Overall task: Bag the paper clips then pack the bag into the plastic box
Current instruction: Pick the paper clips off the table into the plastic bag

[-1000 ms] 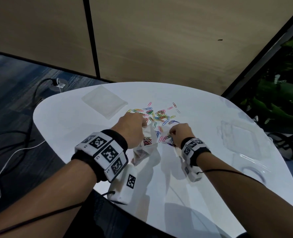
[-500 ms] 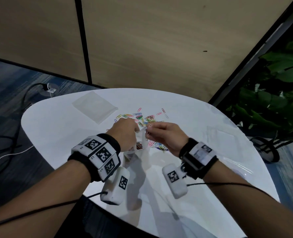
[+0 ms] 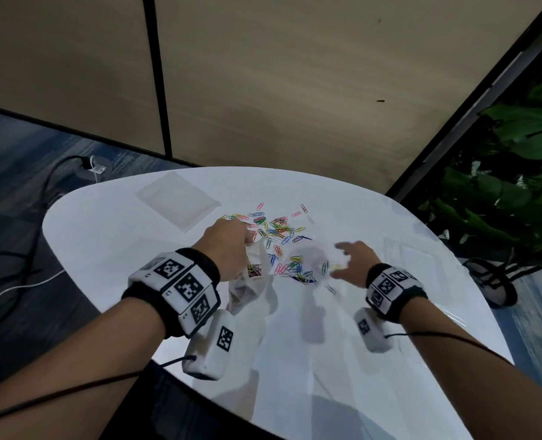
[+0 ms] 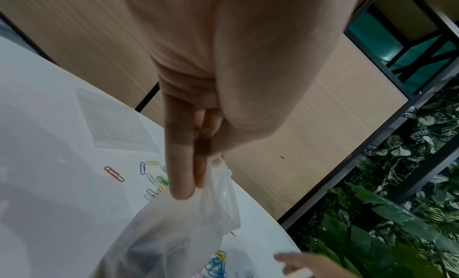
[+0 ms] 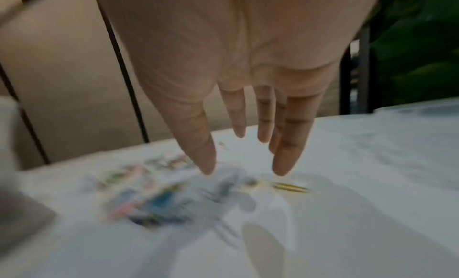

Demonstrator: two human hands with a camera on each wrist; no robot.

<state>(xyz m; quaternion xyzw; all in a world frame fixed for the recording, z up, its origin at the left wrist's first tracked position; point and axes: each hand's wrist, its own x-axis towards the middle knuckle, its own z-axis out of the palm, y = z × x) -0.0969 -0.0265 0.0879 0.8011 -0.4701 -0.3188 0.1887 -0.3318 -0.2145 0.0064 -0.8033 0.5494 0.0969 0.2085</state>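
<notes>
Coloured paper clips (image 3: 279, 236) lie scattered on the white table (image 3: 326, 360), with a denser clump (image 3: 299, 271) nearer me. My left hand (image 3: 228, 249) pinches the rim of a clear plastic bag (image 3: 253, 287) and holds it up; some clips show inside it. In the left wrist view the bag (image 4: 178, 233) hangs below the fingers (image 4: 180, 174). My right hand (image 3: 349, 265) hovers with spread, straight fingers just right of the clump, holding nothing. The right wrist view is blurred; fingers (image 5: 285, 145) hang above the clips (image 5: 161, 200). The clear plastic box (image 3: 419, 265) sits at the right.
A stack of spare clear bags (image 3: 177, 201) lies at the table's back left. Leafy plants (image 3: 501, 201) stand beyond the right edge. Cables (image 3: 25, 281) run over the floor at the left. A tan wall stands behind the table.
My right hand left the bag's mouth, where it was half a second ago, and moved right and down over the clips with fingers spread. My left hand still holds the bag.
</notes>
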